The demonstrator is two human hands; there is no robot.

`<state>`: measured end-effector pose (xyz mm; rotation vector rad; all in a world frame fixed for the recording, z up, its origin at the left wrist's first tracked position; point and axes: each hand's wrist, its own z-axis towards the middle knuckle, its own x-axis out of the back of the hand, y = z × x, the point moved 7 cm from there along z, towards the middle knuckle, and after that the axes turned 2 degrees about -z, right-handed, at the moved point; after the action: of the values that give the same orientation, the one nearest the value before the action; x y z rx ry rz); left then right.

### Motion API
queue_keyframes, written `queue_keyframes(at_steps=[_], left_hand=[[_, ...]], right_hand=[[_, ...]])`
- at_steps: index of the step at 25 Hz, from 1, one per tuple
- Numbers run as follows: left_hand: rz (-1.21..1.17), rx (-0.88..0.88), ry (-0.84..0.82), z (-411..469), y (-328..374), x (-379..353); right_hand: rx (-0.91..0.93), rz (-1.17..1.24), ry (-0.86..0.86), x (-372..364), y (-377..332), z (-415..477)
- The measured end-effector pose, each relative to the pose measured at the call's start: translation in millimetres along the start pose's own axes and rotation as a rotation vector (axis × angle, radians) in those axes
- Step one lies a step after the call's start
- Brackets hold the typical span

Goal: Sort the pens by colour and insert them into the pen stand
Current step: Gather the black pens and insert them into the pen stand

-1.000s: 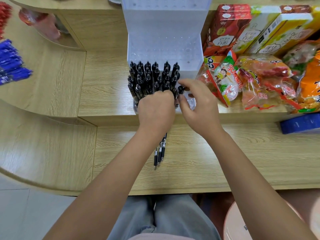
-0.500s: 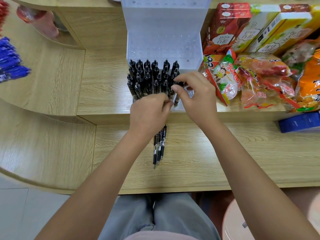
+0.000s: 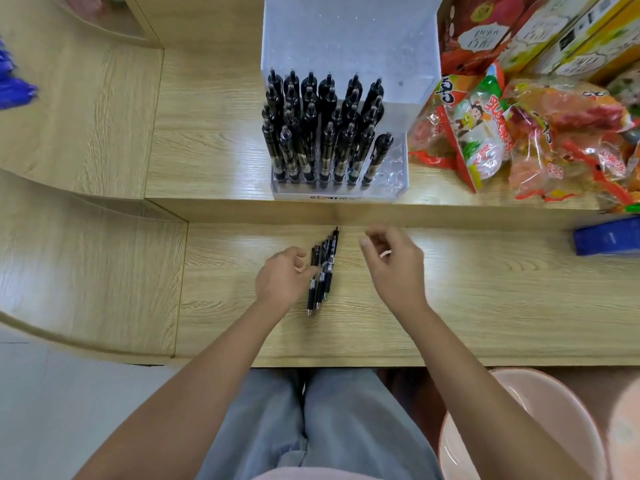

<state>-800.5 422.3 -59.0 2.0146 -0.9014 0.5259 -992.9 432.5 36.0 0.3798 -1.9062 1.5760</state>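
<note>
Standing upright, black pens (image 3: 320,140) crowding clear tiered stand (image 3: 346,39), loose pens (image 3: 322,271) in front.

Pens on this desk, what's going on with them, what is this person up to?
A seated person is filling a pen stand with black pens. The left hand pinches a small bundle of loose black pens lying on the lower desk, while the right hand hovers beside them, empty. The stand, on the raised shelf, holds rows of upright black pens in its front part; its back tier is bare. Some blue pens lie far left.
</note>
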Motion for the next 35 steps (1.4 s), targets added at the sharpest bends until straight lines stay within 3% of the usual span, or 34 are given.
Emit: queue_keyframes(at_steps=[4,11,17,20,23,28,32,35], left_hand=[[-0.006,0.047,0.008,20.5,-11.5,-27.5],[0.086,0.014,0.075,44.5,0.4,-44.7],[-0.173,0.181,0.039,50.6,-5.2,-58.2],[-0.298,0.121,0.090,33.8,9.6,-40.2],[-0.512,-0.068,0.093,10.2,24.8,-9.8],[-0.579,-0.402,0.032,-41.3,78.0,49.1],[-0.511,-0.805,0.225,-89.2,147.7,111.4],[-0.503,-0.986,0.346,-113.1,192.2,152.9]], right_hand=[[-0.312,-0.104,-0.293,-81.5,59.8,4.5],[-0.433,-0.460,-0.327,-130.8,78.7,34.5],[-0.611,-0.273,-0.368,-132.8,90.9,42.9],[-0.497,-0.132,-0.352,-115.5,80.1,38.1],[-0.355,0.118,-0.299,-71.2,60.5,21.2],[-0.151,0.166,-0.195,12.6,17.5,0.8],[0.066,0.234,-0.026,76.8,-47.0,10.6],[0.255,0.255,0.122,116.9,-90.9,25.1]])
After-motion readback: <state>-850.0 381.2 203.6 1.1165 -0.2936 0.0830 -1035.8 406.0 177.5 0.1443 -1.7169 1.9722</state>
